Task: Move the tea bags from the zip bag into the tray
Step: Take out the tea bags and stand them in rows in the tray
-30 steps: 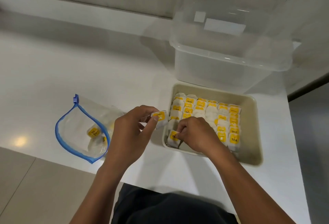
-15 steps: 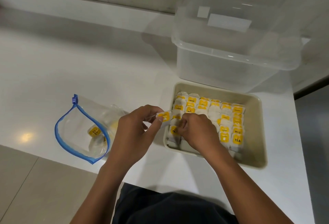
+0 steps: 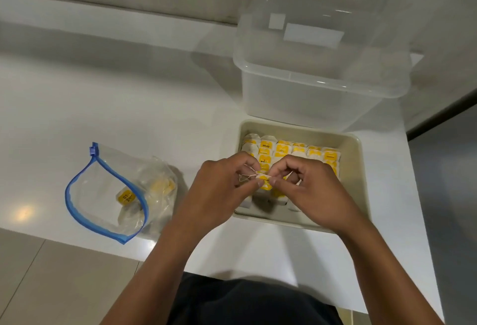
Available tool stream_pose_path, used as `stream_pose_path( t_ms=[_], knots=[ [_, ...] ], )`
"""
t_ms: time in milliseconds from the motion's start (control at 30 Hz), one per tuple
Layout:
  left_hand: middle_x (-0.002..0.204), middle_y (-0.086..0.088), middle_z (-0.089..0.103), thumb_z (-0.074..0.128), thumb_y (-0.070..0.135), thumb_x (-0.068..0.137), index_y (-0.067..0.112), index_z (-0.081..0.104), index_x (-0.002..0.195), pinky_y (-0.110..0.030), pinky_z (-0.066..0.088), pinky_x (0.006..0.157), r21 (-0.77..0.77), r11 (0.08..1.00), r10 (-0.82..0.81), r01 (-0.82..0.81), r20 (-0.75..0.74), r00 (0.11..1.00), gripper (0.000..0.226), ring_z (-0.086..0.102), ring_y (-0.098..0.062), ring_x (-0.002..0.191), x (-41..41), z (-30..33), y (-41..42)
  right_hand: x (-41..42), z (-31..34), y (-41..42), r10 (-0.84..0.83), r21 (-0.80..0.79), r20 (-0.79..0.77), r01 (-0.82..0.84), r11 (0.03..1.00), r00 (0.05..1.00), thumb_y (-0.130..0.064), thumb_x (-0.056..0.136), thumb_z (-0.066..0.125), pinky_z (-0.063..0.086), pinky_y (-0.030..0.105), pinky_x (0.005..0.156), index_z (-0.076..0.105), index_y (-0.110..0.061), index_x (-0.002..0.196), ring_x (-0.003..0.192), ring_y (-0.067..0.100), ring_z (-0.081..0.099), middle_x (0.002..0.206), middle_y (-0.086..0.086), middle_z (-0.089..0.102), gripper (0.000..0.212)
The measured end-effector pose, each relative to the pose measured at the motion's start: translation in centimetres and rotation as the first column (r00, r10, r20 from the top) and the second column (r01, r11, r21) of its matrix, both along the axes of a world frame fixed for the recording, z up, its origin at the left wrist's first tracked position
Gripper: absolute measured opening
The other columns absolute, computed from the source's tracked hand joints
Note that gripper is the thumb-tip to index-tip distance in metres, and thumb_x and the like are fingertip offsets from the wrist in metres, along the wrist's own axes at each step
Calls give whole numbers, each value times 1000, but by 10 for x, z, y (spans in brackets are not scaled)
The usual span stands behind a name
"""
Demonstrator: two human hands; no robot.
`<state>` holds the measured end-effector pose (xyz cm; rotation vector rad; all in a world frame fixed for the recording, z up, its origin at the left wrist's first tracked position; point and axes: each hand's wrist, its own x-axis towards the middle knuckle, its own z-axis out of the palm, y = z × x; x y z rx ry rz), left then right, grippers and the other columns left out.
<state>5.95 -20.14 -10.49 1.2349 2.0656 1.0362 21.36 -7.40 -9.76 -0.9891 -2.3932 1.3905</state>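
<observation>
Pinching one tea bag point(image 3: 265, 181) by its string, both hands point(image 3: 260, 182), tray's point(image 3: 361, 169) near rows hidden.

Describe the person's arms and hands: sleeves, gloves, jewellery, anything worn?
Both arms are bare from the frame's lower edge to the wrists, with no sleeves in view. The left hand and right hand are ungloved, with no rings, watch or bands visible. A dark garment shows at the bottom between the arms.

Dim, soft; glare (left countertop point(image 3: 24, 212)).

Glossy white counter point(image 3: 129, 107), clear plastic zip bag point(image 3: 103, 195)
</observation>
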Motion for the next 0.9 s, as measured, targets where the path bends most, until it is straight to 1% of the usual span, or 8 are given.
stream_pose_path(
  t_ms=[33,100,200,333,467,567,700,900],
  knots=[
    [86,24,69,80,35,82,34,67,99,-18,44,65,-1,1000,-5,5,-25,1000,21,56,-8,64,0,-1,0,1,-3,1,-2,29,42,1,1000,999,-20,86,74,44,17,60,71,-28,80,59,12,61,75,-15,67,11],
    [96,23,67,77,34,85,36,64,103,-22,47,70,18,999,30,-28,-104,994,23,57,-8,70,-5,-4,-2,2,-11,4,35,18,144,-38,999,989,-18,86,74,46,14,63,71,-28,77,65,4,65,73,-14,69,14],
    [104,21,60,68,27,92,36,63,110,-20,46,70,37,995,102,-97,-220,970,21,57,-4,73,-14,-11,-11,1,-23,2,121,-38,296,-115,993,947,-16,84,74,50,17,67,72,-27,77,70,1,66,71,-9,71,14],
    [118,17,51,59,30,97,37,56,129,-19,47,73,-71,992,87,-106,-236,968,34,59,-1,84,-20,-23,-23,-7,-34,-2,144,-81,342,-124,989,928,-16,82,76,50,19,69,73,-25,75,70,2,66,70,-7,73,12],
    [114,22,57,61,34,96,39,45,142,-14,45,75,-84,991,84,-99,-163,983,49,60,0,89,-20,-25,-31,-15,-48,-1,73,18,396,-87,996,915,-23,82,74,55,32,76,70,-27,72,75,4,66,68,-12,70,12],
    [110,23,60,61,37,96,40,50,139,-14,45,73,-109,991,66,-82,-147,987,45,60,2,92,-19,-25,-36,-19,-54,-1,15,89,431,-59,994,902,-32,84,72,56,36,75,65,-28,70,79,10,65,70,-12,68,16],
    [104,21,65,62,36,96,35,61,129,-8,41,70,-113,990,67,-82,-133,989,33,61,3,90,-18,-26,-39,-20,-57,1,-23,126,446,-38,991,895,-37,87,69,55,35,74,62,-28,72,82,11,63,73,-11,68,19],
    [99,20,67,62,33,96,32,64,127,-5,43,70,-106,990,79,-90,-106,991,31,62,3,89,-15,-26,-39,-20,-59,0,-45,114,439,-6,993,898,-34,88,68,56,35,74,64,-28,73,80,7,65,70,-14,70,16]
  ],
)
